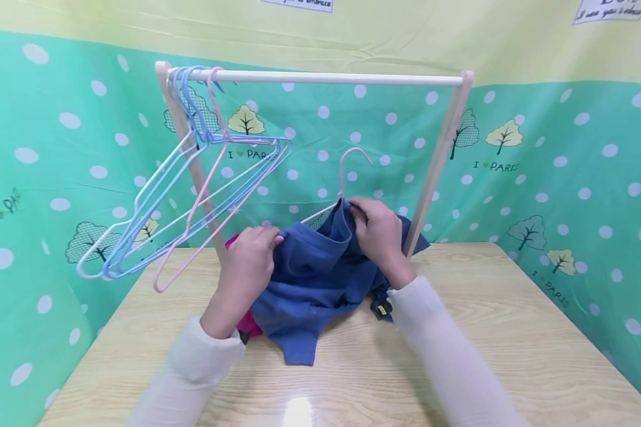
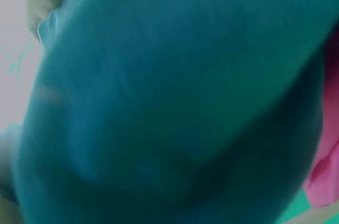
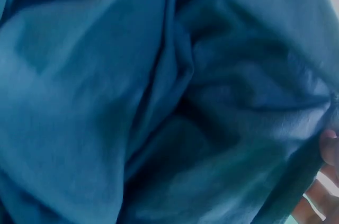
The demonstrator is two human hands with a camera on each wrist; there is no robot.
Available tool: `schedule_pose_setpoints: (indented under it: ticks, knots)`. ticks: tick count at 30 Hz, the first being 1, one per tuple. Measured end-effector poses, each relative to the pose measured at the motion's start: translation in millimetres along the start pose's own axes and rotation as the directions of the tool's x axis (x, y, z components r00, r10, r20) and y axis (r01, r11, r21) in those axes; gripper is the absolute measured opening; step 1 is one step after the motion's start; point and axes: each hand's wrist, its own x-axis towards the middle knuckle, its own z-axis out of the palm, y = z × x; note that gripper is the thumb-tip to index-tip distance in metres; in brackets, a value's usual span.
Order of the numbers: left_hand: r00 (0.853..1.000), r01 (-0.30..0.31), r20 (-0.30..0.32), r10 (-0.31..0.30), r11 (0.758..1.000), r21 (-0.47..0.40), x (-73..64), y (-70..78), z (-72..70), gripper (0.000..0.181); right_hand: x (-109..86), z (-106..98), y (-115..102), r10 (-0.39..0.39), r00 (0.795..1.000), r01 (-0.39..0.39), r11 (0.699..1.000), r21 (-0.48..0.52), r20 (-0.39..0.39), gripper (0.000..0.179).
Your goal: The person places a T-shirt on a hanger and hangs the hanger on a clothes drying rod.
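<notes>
Centrally, blue garment (image 1: pixel 312 276), pink hanger (image 1: pixel 341 178), pinching fingers (image 1: pixel 363 208)

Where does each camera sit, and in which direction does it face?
Head: worn on the head, facing forward and down at the blue garment and rack; left hand, right hand and pale sleeves show.
Left wrist: on that wrist, facing the garment closely, pink cloth at the right edge; no hand shows clearly.
Right wrist: on that wrist, facing the garment's folds; fingers show at the right edge, whose hand is unclear.
Shared: both wrist views show the garment.
</notes>
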Motion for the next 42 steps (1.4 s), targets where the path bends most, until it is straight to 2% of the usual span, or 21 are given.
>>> schedule_pose_setpoints:
  ticks: [5, 10, 17, 21, 29, 36, 42]
  knots:
    - [0.999, 0.035, -0.017, -0.035, 0.998, -0.044, -0.4, 0.4, 0.8, 0.012, -2.7, 6.6, -7.0, -0.037, 0.999, 0.038, 0.999, 0.029, -0.035, 0.016]
    - [0.994, 0.066, -0.08, -0.072, 0.995, -0.076, 1.7, -1.3, -0.1, 0.011, -2.6, 4.3, -4.4, -0.084, 0.994, 0.091, 0.99, 0.108, -0.065, 0.021]
    - [0.983, 0.088, -0.151, -0.104, 0.99, -0.107, 5.0, -4.2, -3.0, 0.019, -6.8, -9.7, 6.6, -0.054, 0.992, 0.071, 0.985, 0.157, -0.113, 0.025]
    - [0.978, 0.086, -0.177, -0.107, 0.988, -0.126, 6.0, -6.2, -5.4, 0.018, -10.3, -15.3, 16.9, -0.04, 0.994, 0.053, 0.991, 0.126, -0.105, 0.027]
    - [0.975, 0.1, -0.186, -0.126, 0.985, -0.139, 4.5, -7.7, -10.6, 0.013, -13.5, -19.1, 33.9, -0.048, 0.995, 0.052, 0.998, 0.047, -0.083, 0.025]
    - [0.972, 0.083, -0.208, -0.109, 0.988, -0.13, 5.3, -4.2, -8.5, 0.015, -13.7, -14.2, 33.8, -0.102, 0.989, 0.1, 0.995, -0.024, -0.111, 0.016]
    - [0.973, 0.074, -0.21, -0.095, 0.992, -0.107, 4.9, -1.5, -6.5, 0.016, -16.4, -9.1, 30.4, -0.134, 0.978, 0.118, 0.988, -0.104, -0.162, 0.017]
